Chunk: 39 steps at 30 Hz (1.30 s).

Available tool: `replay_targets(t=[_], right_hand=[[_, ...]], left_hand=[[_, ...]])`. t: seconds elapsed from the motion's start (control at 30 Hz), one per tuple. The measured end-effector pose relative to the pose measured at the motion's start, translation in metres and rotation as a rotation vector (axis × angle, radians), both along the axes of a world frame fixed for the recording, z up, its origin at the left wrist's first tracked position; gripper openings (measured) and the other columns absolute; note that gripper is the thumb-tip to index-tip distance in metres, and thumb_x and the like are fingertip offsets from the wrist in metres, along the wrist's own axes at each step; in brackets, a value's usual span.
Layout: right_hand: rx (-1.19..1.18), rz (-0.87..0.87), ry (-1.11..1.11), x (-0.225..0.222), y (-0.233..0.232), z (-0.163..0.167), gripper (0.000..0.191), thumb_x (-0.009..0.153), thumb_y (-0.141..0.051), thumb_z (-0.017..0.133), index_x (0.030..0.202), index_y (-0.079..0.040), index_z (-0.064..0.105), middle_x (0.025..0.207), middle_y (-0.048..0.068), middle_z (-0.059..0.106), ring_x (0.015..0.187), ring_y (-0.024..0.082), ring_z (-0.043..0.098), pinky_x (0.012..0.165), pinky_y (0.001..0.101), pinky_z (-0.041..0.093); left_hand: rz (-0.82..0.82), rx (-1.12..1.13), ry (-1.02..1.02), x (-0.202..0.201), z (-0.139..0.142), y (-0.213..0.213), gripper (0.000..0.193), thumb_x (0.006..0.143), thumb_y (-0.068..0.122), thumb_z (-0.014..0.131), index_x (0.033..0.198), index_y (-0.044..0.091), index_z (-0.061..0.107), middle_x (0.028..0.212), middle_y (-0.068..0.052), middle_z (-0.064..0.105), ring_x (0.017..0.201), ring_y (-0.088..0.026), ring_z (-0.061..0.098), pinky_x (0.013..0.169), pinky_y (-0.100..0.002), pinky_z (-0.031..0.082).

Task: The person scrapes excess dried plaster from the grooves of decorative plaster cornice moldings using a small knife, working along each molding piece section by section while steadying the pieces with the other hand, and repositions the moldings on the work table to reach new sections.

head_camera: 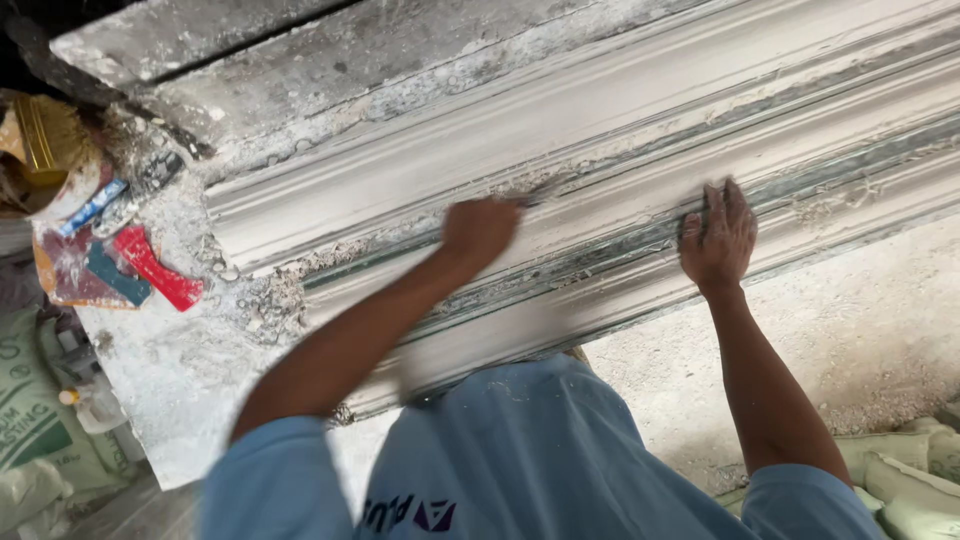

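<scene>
grip: the left hand is clenched around a thin tool whose blurred tip just shows past the knuckles, pressed to the ridged face of a long plaster moulding; the kind of tool cannot be told. the right hand grasps nothing and lies flat, fingers spread, on a lower ridge of the same moulding, apart from the left hand. nearest the camera are the person's blue shirt and both bare forearms reaching forward. the moulding lies lengthwise across the view, running from lower left to upper right, its stepped profile white with dark, greenish streaks in the grooves and crumbs of loose plaster along the edges. likely faults, as a judgement: the left hand is blurred with motion, so a stroke driven too hard or off line could gouge a ridge or chip its edge; the loose crumbs could drag under the tool and score the face; the flat right hand could slip on the dusty ridge. the surface under the moulding is rough, caked in white dust and dried lumps. at its left end lie a red scraper, a dark blue scraper and a light blue-handled tool, near a brush with yellowish bristles. beyond, left, printed sacks stand by the surface; right, a gritty floor and pale green sacks.
</scene>
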State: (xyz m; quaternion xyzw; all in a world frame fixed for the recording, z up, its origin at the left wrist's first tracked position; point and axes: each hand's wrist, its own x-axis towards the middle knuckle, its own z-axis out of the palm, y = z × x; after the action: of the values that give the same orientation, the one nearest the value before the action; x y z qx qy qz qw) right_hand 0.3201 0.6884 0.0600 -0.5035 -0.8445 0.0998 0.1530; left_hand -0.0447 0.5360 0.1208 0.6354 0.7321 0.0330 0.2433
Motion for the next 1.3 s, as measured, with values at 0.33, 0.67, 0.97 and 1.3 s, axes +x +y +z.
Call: replay_targets(t=[0.33, 0.67, 0.97, 1.3], right_hand=[[-0.020, -0.027, 0.016, 0.000, 0.001, 0.003, 0.055, 0.101, -0.026, 0.055, 0.154, -0.013, 0.050, 0.163, 0.021, 0.041, 0.150, 0.042, 0.039, 0.122, 0.0642, 0.025], [-0.017, -0.031, -0.006, 0.007, 0.003, 0.000, 0.053, 0.104, -0.026, 0.054, 0.155, -0.017, 0.051, 0.165, 0.018, 0.041, 0.153, 0.040, 0.038, 0.125, 0.0633, 0.025], [-0.016, -0.036, -0.052, 0.005, 0.005, -0.005, 0.053, 0.104, -0.029, 0.055, 0.154, -0.012, 0.051, 0.163, 0.019, 0.042, 0.150, 0.041, 0.039, 0.123, 0.0636, 0.026], [0.040, -0.009, -0.004, 0.005, 0.002, 0.002, 0.049, 0.107, -0.026, 0.055, 0.153, -0.012, 0.052, 0.162, 0.020, 0.045, 0.152, 0.038, 0.041, 0.126, 0.0595, 0.028]], left_hand=[[-0.047, -0.148, 0.039, -0.045, 0.048, -0.022, 0.028, 0.103, 0.034, 0.050, 0.116, 0.017, 0.069, 0.084, -0.012, 0.073, 0.073, -0.032, 0.072, 0.058, -0.051, 0.057], [-0.159, 0.143, 0.015, -0.008, 0.022, 0.009, 0.020, 0.099, 0.022, 0.053, 0.106, 0.010, 0.068, 0.098, -0.013, 0.071, 0.084, -0.034, 0.072, 0.067, -0.052, 0.058], [-0.196, -0.064, -0.008, -0.041, 0.060, -0.013, 0.042, 0.099, 0.021, 0.053, 0.140, 0.025, 0.061, 0.108, -0.014, 0.069, 0.072, -0.034, 0.071, 0.054, -0.048, 0.059], [-0.192, 0.120, -0.052, -0.043, 0.051, -0.002, 0.026, 0.104, 0.023, 0.052, 0.124, 0.021, 0.068, 0.092, -0.008, 0.073, 0.070, -0.030, 0.071, 0.051, -0.046, 0.056]])
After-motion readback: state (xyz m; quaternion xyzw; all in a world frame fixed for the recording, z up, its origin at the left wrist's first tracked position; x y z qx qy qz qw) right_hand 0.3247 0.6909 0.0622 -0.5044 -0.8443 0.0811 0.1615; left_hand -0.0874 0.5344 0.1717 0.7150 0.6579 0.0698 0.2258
